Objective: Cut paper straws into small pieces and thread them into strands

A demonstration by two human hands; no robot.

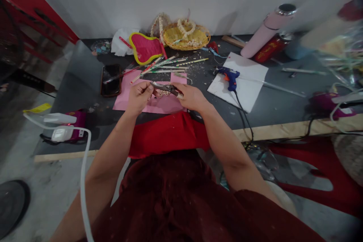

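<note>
My right hand is wrapped round the handles of dark metal pruning shears, whose blades point left. At the blade tips, the thumb and fingers of my left hand are pinched together; whatever small thing they hold is hidden. Beneath the shears, small pale cut pieces lie on a pink sheet. Just beyond my hands is a loose heap of patterned paper sticks, with pale crumbs scattered around it. A red cloth spreads between my forearms at the table edge.
A yellow wicker basket and a yellow-rimmed pink shape stand at the back. Left lies a phone. Right are a blue glue gun on a white board, a pink flask, a red can and cables.
</note>
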